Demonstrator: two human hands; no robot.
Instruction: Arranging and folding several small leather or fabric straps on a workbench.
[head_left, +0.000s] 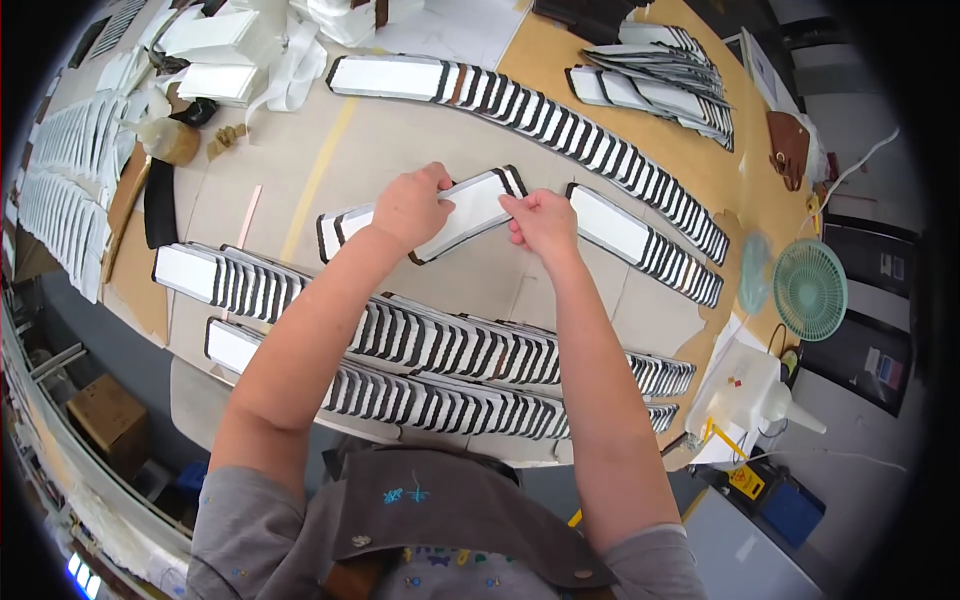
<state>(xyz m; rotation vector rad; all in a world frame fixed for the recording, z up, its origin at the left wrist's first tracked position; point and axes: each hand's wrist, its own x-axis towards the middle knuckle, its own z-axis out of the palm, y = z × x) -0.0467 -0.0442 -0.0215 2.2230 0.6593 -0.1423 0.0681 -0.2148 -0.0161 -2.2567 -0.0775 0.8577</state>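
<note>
Two bare hands are at work over the middle of the table. My left hand (414, 206) grips the upper edge of a flat white panel (469, 211) with dark edging. At its upper right corner, my right hand (541, 216) pinches the panel between thumb and fingers. Part of another dark-edged white piece (352, 225) shows to the left, partly hidden by my left hand and forearm. A long overlapping row of similar pieces (525, 112) curves beyond my hands. A shorter row (611, 225) lies right of my right hand, and two more rows (187, 271) lie nearer, crossed by my forearms.
A plastic bottle with amber contents (174, 141) stands at the left beside a black strip (160, 202). Stacked white pieces (225, 37) lie at the upper left, others (660, 82) at the upper right. A green basket (810, 289) and a large translucent bottle (742, 394) are at the right.
</note>
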